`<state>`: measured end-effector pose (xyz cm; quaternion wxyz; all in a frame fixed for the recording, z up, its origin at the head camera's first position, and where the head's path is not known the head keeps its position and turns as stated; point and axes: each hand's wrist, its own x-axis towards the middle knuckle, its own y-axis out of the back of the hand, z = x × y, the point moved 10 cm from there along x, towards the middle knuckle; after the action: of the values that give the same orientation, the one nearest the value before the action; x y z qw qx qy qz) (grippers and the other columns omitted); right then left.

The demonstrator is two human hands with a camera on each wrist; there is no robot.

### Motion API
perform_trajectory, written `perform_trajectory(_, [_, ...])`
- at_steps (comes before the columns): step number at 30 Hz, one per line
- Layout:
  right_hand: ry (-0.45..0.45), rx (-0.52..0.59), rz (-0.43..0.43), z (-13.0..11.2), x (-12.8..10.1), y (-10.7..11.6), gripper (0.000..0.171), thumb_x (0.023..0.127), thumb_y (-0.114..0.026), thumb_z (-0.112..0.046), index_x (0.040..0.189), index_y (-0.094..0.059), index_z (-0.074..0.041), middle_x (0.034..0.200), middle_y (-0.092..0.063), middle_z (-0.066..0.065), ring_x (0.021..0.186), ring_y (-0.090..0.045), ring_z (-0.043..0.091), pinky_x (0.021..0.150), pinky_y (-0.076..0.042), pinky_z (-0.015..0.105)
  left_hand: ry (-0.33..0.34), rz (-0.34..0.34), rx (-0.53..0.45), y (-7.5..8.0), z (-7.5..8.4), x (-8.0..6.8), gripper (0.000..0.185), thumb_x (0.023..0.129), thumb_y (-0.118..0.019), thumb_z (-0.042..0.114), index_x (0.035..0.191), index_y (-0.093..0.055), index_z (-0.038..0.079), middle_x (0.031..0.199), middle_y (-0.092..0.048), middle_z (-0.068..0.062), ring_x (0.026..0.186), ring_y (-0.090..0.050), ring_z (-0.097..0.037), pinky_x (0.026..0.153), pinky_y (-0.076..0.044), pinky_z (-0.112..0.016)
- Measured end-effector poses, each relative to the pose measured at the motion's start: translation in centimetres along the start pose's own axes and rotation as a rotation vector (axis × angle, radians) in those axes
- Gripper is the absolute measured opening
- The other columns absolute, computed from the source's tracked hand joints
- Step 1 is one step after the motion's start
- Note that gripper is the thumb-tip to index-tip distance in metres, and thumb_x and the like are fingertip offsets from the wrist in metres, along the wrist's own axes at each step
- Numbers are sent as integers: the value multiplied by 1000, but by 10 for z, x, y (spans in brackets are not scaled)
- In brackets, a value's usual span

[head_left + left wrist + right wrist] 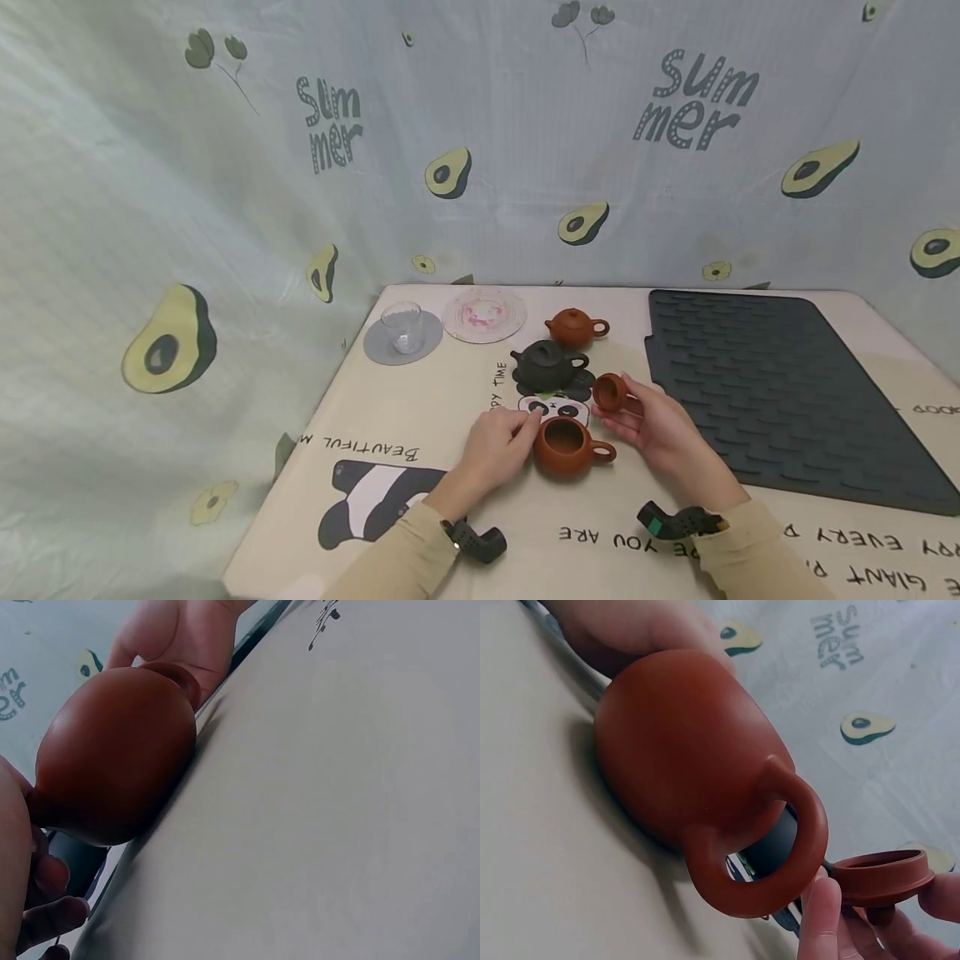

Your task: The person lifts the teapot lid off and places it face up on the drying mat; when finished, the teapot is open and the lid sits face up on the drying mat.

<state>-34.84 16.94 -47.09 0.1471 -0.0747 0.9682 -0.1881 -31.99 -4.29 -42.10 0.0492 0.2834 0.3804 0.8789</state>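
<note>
A lidless reddish-brown clay teapot [564, 462] stands on the table with its mouth up and its loop handle to the right. On its spout side, my left hand [495, 450] pinches the spout, whose tip is hidden behind the hand in the left wrist view. To the right of the pot, my right hand [660, 425] holds the matching lid [881, 877] by its edge, raised above the table. The lid is turned over, its hollow inside facing the head camera and its knob pointing down in the right wrist view.
Behind stand a dark teapot [546, 367] and a smaller lidded brown teapot [573, 327]. A clear glass [405, 329] sits on a grey round mat [431, 337], beside a pink-patterned round mat [483, 317]. A dark ridged mat [780, 400] covers the right side.
</note>
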Motion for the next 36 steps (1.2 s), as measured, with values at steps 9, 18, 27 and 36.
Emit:
perform_trajectory(9, [-10,12,-7,-3,1,0,43,106,-55,-44,133,-49,-11,110,-73,4,101,-73,20,89,-55,32,3,-25,-2,-1,-1,3,51,108,-49,31,58,-49,22,52,-39,15,61,-46,-12,60,-34,-27])
perform_trajectory(18, [-6,52,31,-8,-1,5,43,105,-56,-43,133,-43,-13,105,-73,1,99,-73,17,88,-54,29,3,-31,-2,0,-3,4,51,108,-48,31,58,-47,21,52,-38,13,61,-46,-13,60,-35,-28])
perform_trajectory(27, [14,108,53,-16,-1,13,43,106,-54,-43,134,-45,-12,105,-76,2,98,-73,16,87,-55,28,16,-35,-17,3,-4,7,52,108,-47,33,58,-45,21,53,-37,13,60,-46,-13,58,-34,-28])
perform_trajectory(36, [35,82,97,-20,-3,24,46,105,-54,-46,136,-47,-13,106,-75,1,100,-72,15,89,-54,29,27,-44,-19,1,-6,5,51,108,-48,33,58,-46,21,53,-38,12,62,-47,-14,60,-35,-29])
